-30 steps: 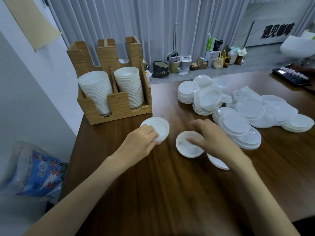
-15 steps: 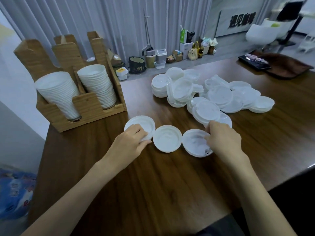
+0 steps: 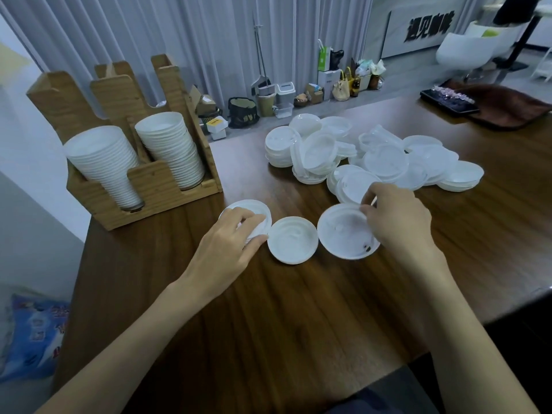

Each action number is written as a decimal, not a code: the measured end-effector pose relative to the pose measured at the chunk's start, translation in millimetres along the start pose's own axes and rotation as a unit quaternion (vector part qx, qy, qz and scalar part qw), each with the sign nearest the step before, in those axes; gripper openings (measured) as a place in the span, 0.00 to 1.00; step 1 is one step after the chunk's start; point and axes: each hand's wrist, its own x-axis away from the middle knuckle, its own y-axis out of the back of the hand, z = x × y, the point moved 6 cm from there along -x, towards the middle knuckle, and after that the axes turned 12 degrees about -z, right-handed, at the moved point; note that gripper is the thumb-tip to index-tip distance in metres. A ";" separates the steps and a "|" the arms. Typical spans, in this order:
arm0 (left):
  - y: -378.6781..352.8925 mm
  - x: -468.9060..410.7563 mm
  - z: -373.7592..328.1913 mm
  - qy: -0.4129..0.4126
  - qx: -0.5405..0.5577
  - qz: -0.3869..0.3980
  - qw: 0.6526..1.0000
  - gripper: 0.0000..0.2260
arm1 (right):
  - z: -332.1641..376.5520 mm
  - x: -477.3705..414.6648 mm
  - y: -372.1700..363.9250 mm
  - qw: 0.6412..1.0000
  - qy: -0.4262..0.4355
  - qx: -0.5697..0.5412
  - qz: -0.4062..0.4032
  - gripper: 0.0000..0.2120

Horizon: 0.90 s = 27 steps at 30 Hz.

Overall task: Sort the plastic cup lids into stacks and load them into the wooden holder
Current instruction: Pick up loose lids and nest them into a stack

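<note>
Three white lids lie in a row on the brown table (image 3: 268, 309). My left hand (image 3: 227, 246) holds the left lid (image 3: 254, 208) by its near edge, thumb and fingers round the rim. The middle lid (image 3: 292, 240) lies free. My right hand (image 3: 397, 222) pinches the far right rim of the clear right lid (image 3: 343, 234). A big pile of loose lids (image 3: 373, 159) sits behind my right hand. The wooden holder (image 3: 149, 180) stands at the back left, with two leaning stacks of white lids (image 3: 170, 144) in its front slots.
A black tray on a brown cloth (image 3: 504, 107) lies at the table's far right. Beyond the table's back edge, bins, bags and small boxes (image 3: 280, 97) stand along a grey curtain. A blue printed bag (image 3: 33, 333) lies on the floor at the left.
My right hand let go of the middle lid, set a clear lid to its right, and now pinches that lid's far rim. My left hand stayed on the left lid. The camera turned left.
</note>
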 end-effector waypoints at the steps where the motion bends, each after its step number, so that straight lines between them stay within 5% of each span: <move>1: 1.9 -1.8 -5.9 -0.017 0.002 -0.009 1.000 0.18 | 4.0 -1.4 3.4 1.000 0.004 -0.024 -0.009 0.02; 8: 10.3 -6.0 -39.0 -0.174 -0.040 -0.061 0.982 0.12 | 62.9 -0.3 -7.5 0.977 0.039 -0.211 0.006 0.02; 13: 24.5 -1.8 -24.1 -0.170 -0.058 -0.071 0.981 0.09 | 94.0 3.0 -22.6 0.957 0.075 -0.278 0.028 0.05; 16: 25.5 0.5 8.6 -0.099 -0.057 -0.041 0.993 0.10 | 103.8 5.9 -35.5 0.946 0.094 -0.303 0.062 0.07; 21: 19.6 3.7 42.3 -0.021 -0.010 0.027 0.999 0.10 | 108.0 19.0 -67.2 0.945 0.113 -0.249 0.178 0.21; 27: 15.0 0.4 48.8 -0.033 0.038 0.078 0.996 0.11 | 114.2 23.2 -88.8 0.953 0.129 -0.198 0.187 0.23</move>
